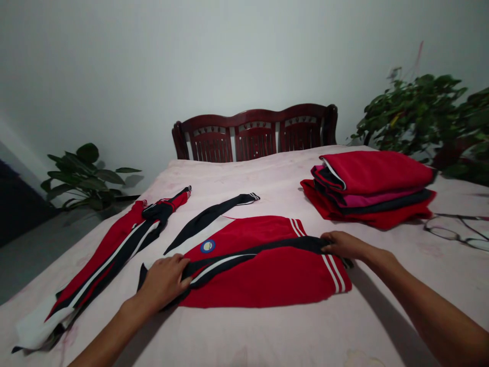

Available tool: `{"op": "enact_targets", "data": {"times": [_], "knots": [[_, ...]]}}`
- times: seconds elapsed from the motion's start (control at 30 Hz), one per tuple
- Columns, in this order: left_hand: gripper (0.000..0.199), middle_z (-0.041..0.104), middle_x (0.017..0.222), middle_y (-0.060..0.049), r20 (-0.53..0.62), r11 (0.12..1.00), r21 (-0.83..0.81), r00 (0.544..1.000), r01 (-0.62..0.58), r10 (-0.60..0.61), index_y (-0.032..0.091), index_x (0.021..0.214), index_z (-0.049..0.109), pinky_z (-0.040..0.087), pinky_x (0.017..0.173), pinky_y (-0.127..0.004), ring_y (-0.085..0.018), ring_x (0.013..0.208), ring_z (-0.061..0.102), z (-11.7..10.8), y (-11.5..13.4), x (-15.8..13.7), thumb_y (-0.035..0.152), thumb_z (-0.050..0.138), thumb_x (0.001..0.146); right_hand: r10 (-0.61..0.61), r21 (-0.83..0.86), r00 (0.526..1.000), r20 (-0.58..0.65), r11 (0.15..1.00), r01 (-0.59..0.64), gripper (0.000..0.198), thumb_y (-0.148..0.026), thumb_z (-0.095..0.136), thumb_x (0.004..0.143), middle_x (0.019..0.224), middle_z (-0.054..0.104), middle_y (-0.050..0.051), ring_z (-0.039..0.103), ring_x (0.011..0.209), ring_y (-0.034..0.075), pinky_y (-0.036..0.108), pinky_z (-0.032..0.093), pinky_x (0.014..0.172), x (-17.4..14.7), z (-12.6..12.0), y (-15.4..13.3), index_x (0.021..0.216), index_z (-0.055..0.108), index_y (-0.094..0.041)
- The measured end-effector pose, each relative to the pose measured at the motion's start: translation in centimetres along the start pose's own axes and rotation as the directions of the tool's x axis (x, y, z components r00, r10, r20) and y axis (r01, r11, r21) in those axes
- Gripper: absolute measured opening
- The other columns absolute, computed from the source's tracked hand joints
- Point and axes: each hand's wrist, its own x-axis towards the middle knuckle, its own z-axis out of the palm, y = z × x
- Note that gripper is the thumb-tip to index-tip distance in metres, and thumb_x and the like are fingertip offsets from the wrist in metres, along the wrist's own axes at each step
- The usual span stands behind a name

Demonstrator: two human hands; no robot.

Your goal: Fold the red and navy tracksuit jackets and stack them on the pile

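Note:
A red jacket [244,285] with navy, white and striped hems lies on the pale pink cloth, its hem to the right. A round blue badge [208,246] shows on its chest. One navy sleeve lies along the jacket's middle; the other stretches away toward the far side. My left hand [168,278] is at the shoulder end, thumb and fingers closed on the navy fabric. With its fingers pinched, my right hand [344,244] grips the same sleeve near the striped hem. The cuff is partly hidden beneath that hand.
On the left lies another red, navy and white garment [110,255]. A stack of folded clothes [374,176] sits at the right, with eyeglasses [451,233] beside it. Beyond are a dark wooden headboard [254,132] and leafy plants [416,112].

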Motion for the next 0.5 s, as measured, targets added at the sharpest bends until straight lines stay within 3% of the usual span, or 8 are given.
{"op": "enact_targets", "data": {"times": [0.1, 0.2, 0.33, 0.43, 0.5], "knots": [[0.058, 0.056, 0.141, -0.015, -0.053, 0.999, -0.006, 0.998, -0.033, 0.033, 0.024, 0.134, 0.058, 0.033, 0.109, -0.055, -0.034, 0.129, 0.052, 1.8, 0.8, -0.9, 0.047, 0.057, 0.081, -0.05, -0.158, 0.979, -0.197, 0.987, 0.019, 0.017, -0.032, 0.057, 0.077, 0.084, 0.072, 0.003, 0.065, 0.079, 0.021, 0.028, 0.041, 0.062, -0.1, -0.5, -1.4, 0.086, 0.068, -0.022], [0.07, 0.045, 0.151, -0.017, -0.109, 0.999, -0.009, 0.993, -0.034, 0.032, 0.025, 0.141, 0.051, 0.025, 0.112, -0.061, -0.037, 0.138, 0.041, 2.9, 1.6, -1.8, 0.047, 0.063, 0.076, -0.08, -0.191, 0.912, -0.402, 0.982, 0.002, 0.022, -0.034, 0.05, 0.084, 0.093, 0.071, 0.005, 0.064, 0.084, 0.021, 0.028, 0.04, 0.064, 0.0, -2.0, -3.1, 0.094, 0.067, -0.023], [0.081, 0.038, 0.154, -0.017, -0.127, 0.998, -0.025, 0.99, -0.056, 0.052, 0.026, 0.145, 0.046, 0.023, 0.112, -0.066, -0.04, 0.142, 0.035, 3.7, 2.9, -2.6, 0.048, 0.068, 0.07, -0.103, -0.25, 0.828, -0.551, 0.967, -0.047, 0.028, -0.037, 0.045, 0.089, 0.101, 0.068, 0.006, 0.062, 0.089, 0.021, 0.028, 0.039, 0.064, 0.2, -4.5, -5.8, 0.099, 0.066, -0.023], [0.069, 0.043, 0.152, -0.013, -0.136, 0.997, -0.04, 0.989, -0.066, 0.06, 0.027, 0.14, 0.053, 0.029, 0.112, -0.061, -0.037, 0.136, 0.045, 3.8, 2.8, -2.7, 0.031, 0.065, 0.072, -0.152, -0.289, 0.777, -0.611, 0.956, -0.041, 0.028, -0.036, 0.045, 0.09, 0.1, 0.067, 0.007, 0.061, 0.091, 0.023, 0.029, 0.039, 0.063, 0.1, -6.0, -7.8, 0.101, 0.067, -0.023], [0.054, 0.054, 0.145, -0.009, -0.154, 0.994, -0.111, 0.988, -0.012, -0.006, 0.027, 0.135, 0.058, 0.042, 0.106, -0.049, -0.03, 0.127, 0.057, 3.3, 1.5, -2.5, 0.023, 0.052, 0.081, -0.191, -0.29, 0.732, -0.654, 0.957, -0.009, 0.029, -0.036, 0.045, 0.091, 0.099, 0.066, 0.008, 0.061, 0.092, 0.024, 0.03, 0.04, 0.065, -0.1, -6.7, -8.8, 0.102, 0.068, -0.023]]}}
